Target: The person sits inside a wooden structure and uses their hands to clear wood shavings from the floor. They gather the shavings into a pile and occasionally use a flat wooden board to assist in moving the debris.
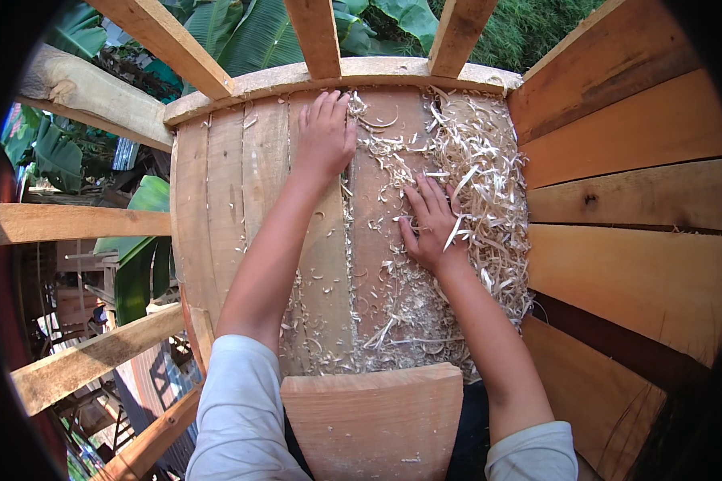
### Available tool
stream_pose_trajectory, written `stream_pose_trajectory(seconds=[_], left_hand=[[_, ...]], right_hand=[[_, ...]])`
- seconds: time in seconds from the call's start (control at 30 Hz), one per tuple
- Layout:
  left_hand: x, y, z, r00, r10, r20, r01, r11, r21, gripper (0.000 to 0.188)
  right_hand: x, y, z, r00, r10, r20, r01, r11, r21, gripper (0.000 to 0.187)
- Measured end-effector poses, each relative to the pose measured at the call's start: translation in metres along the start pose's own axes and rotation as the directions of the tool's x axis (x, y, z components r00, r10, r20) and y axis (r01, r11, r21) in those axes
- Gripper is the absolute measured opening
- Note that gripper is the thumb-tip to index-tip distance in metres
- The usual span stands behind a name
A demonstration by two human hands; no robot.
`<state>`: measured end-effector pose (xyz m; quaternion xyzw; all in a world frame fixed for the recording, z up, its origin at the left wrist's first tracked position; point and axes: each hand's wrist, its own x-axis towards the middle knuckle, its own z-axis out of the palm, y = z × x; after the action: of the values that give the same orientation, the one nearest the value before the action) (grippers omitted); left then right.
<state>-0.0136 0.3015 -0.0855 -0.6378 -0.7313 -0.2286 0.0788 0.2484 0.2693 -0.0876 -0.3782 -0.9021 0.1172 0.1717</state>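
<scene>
Far up the plank floor [257, 160], my left hand [326, 135] lies palm down, fingers stretched toward the far beam, a few curled bits beside it. Closer in and to the right, my right hand [433, 224] rests palm down with its fingers apart, at the left border of a heap of pale wood shavings [489, 192]. Some shavings touch or cross its fingers. Neither hand visibly grips anything, though what lies under the palms is hidden. Finer shavings and dust are scattered over the middle planks.
In front of my body stands a wide wooden board [373, 425] with a curved top edge. A wooden beam [337, 78] borders the far side, with upright posts [313, 36]. Plank walling [626, 192] closes the right; spaced rails [80, 223] and green leaves lie left.
</scene>
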Motion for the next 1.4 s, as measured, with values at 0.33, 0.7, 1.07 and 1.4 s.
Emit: stream_pose_trajectory(seconds=[0.33,0.7,1.07,1.4], left_hand=[[0.002,0.019,0.003,0.998,-0.048,0.027,0.045,0.994,0.103,0.053],[0.009,0.004,-0.004,0.94,-0.237,-0.246,0.126,0.91,-0.394,0.048],[0.006,0.011,0.009,0.983,-0.008,0.181,-0.038,0.968,0.249,0.047],[0.004,0.001,0.002,0.994,-0.062,0.089,0.05,0.99,0.129,0.052]], right_hand=[[-0.001,0.0,0.001,1.0,-0.004,0.004,0.004,1.0,-0.018,0.054],[-0.001,0.0,0.0,1.0,-0.007,-0.002,0.007,1.0,-0.03,0.053],[0.001,-0.002,-0.001,1.0,-0.019,-0.006,0.019,1.0,-0.014,0.053],[0.001,-0.001,0.001,1.0,-0.01,0.001,0.01,1.0,-0.002,0.053]])
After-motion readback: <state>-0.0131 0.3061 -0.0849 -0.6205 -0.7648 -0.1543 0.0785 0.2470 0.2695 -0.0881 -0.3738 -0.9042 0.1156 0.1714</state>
